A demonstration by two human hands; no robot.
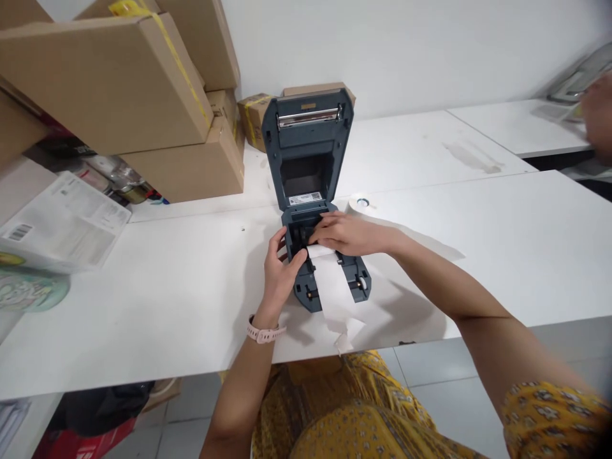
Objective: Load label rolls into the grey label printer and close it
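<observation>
A dark grey label printer (pixel 306 162) stands on the white table with its lid raised. White label paper (pixel 332 290) runs out over the printer's front and ends in a crumpled piece near the table edge. My left hand (pixel 282 268) rests against the printer's left side, thumb and fingers apart, with nothing in it. Inside the printer bay, my right hand (pixel 342 233) lies over the upper end of the paper, its fingertips bent down; what they grip, if anything, is hidden.
A paper roll (pixel 361 205) lies behind my right forearm. Cardboard boxes (pixel 105 83) are stacked at the back left. A white carton (pixel 62 223) stands at the left. Another person's blurred hand (pixel 597 118) shows at the far right.
</observation>
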